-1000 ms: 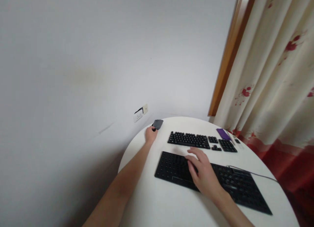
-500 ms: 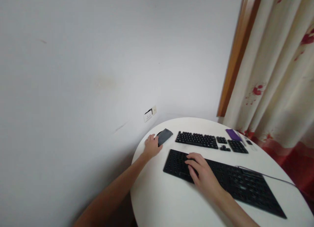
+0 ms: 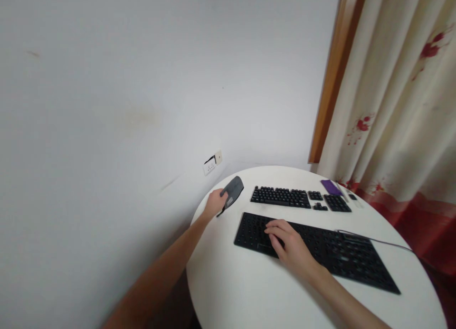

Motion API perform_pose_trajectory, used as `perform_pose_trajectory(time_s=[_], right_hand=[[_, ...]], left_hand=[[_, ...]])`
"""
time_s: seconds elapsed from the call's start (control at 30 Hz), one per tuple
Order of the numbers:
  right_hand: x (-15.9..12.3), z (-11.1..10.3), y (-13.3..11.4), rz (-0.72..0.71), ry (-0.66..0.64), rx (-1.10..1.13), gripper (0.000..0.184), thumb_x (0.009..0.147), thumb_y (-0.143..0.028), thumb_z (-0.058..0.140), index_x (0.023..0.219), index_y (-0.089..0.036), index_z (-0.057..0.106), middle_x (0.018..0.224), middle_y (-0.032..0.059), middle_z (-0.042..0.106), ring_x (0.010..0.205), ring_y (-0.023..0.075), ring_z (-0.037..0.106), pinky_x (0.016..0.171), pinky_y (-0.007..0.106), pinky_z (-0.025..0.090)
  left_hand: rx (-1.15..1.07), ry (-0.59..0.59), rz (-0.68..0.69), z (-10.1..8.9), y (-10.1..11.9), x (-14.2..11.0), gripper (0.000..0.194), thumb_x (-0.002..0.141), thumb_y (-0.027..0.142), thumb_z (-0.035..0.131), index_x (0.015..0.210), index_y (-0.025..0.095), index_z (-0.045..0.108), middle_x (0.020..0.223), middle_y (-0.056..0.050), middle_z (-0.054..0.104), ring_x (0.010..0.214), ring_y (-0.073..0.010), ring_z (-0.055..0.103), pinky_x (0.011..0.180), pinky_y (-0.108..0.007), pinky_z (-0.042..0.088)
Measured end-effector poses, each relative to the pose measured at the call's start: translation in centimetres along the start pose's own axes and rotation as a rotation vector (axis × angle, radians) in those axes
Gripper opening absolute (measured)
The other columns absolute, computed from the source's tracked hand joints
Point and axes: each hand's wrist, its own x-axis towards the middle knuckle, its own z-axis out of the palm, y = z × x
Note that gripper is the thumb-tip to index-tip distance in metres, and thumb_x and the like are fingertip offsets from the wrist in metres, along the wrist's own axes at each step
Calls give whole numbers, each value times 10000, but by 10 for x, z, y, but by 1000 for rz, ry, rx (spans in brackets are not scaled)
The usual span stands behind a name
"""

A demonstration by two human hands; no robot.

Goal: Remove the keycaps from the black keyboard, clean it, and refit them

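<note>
Table (image 3: 231,286): keyboard base (image 3: 356,258) under right hand (image 3: 289,246)

Single head-worn view, forward and down across a round white table (image 3: 242,286)

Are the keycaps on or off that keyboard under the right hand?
Off: the keycaps lie in separate blocks on the table, beyond the keyboard, whose studded top looks bare.

The pouch (image 3: 235,187) is grey, keyboard (image 3: 351,256) black, curtain (image 3: 394,101) cream with red flowers.
</note>
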Motion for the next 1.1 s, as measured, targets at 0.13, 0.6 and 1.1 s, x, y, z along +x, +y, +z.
perform_pose_trajectory(time_s=[0.13,0.6,1.1], right_hand=[[4,12,0,410,84,387,378,884,-430,617,1152,-172,684,1145,145,683,986,252,645,847,412,536],[11,3,-4,676,185,1044,400,673,-494,825,814,-131,734,753,56,722,688,173,629,672,275,484],[0,6,-9,456,-5,1020,323,789,-458,749,913,-159,755,830,54,712,765,191,633,739,308,488]], left_hand=[[-319,-76,40,-4,25,-61,467,947,448,381,1067,94,662,915,-90,718,834,-217,669,694,-278,506],[-996,-322,-17,50,57,-141,554,788,442,736,1228,165,544,1051,-101,701,949,-229,672,843,-334,527],[-610,-78,205,49,73,-171,617,839,302,673,1423,260,481,1411,-94,532,1248,-280,551,1047,-395,468]])
